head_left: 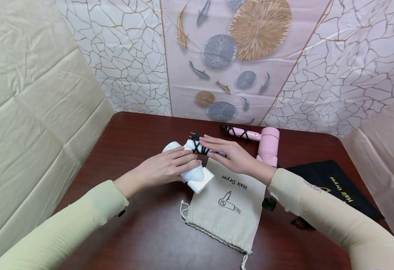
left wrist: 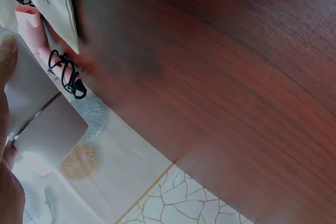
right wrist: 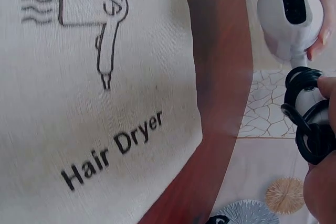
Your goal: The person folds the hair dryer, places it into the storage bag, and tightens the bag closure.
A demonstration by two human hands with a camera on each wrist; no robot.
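Note:
A white hair dryer (head_left: 197, 176) is held above the table, partly over a beige drawstring bag (head_left: 237, 210) printed "Hair Dryer". My left hand (head_left: 164, 165) grips the dryer's barrel, fingers over the top; its thumb shows against the barrel (left wrist: 52, 129) in the left wrist view. My right hand (head_left: 234, 153) holds the handle, which has a black cord (right wrist: 310, 114) wound round it. The plug's prongs stick out near the barrel end of the handle. The right palm's underside is hidden in the head view.
A pink hair dryer (head_left: 268, 144) with a wound cord lies at the back, right of centre. To the right lies a black "Hair Dryer" bag (head_left: 328, 183), partly behind my right forearm. Patterned cloth walls (head_left: 133, 56) border the dark red table (head_left: 133, 232).

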